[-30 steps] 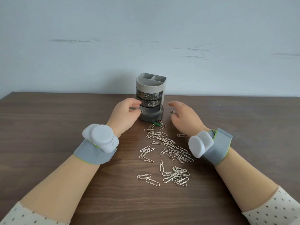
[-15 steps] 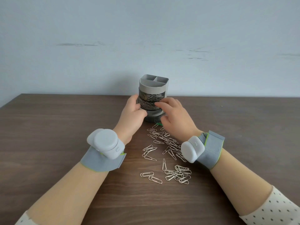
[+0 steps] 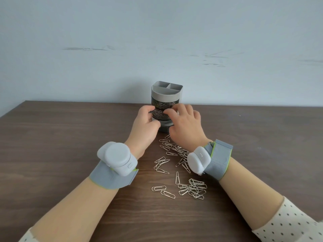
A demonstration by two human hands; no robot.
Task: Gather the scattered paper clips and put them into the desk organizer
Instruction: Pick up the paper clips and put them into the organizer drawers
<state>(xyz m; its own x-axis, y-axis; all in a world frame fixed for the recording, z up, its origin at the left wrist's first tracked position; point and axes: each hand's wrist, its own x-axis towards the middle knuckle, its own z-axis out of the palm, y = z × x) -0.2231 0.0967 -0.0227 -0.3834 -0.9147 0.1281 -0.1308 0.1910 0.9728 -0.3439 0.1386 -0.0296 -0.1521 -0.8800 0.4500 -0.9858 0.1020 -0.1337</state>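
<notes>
As both hands close in from either side | left hand (image 3: 146, 125) and right hand (image 3: 185, 124) now grip the desk organizer (image 3: 166, 100), a second ago untouched | paper clips (image 3: 181, 170) lie scattered on the counter (image 3: 70, 137) | likely opening a tier.

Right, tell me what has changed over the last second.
The right hand moved left from the table onto the desk organizer; both hands now hold its middle tier, the left hand shifting up slightly. The scattered paper clips and the organizer stayed put.
</notes>
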